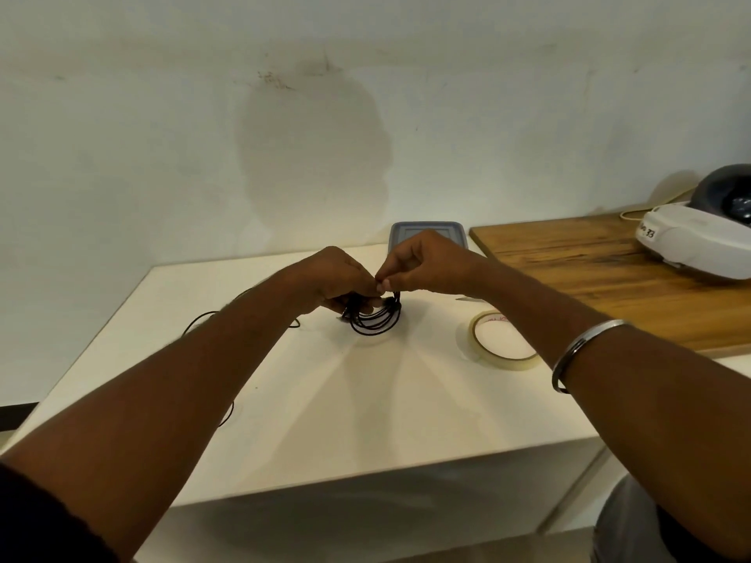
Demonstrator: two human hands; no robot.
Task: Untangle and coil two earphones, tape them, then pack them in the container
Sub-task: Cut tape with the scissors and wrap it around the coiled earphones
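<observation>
Head view: left hand (337, 278) and right hand (422, 262) pinch coil (376, 321); slack grip could spring loops loose before taping.

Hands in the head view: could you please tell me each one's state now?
Left hand: grips the coiled black earphone cable.
Right hand: pinches the same coil's top.

A pale, scuffed, stained wall (162, 115) rises behind the cream counter (365, 400). At three o'clock a wooden top (589, 270) adjoins it, carrying a white-and-grey machine (699, 241), possibly a scanner.
</observation>
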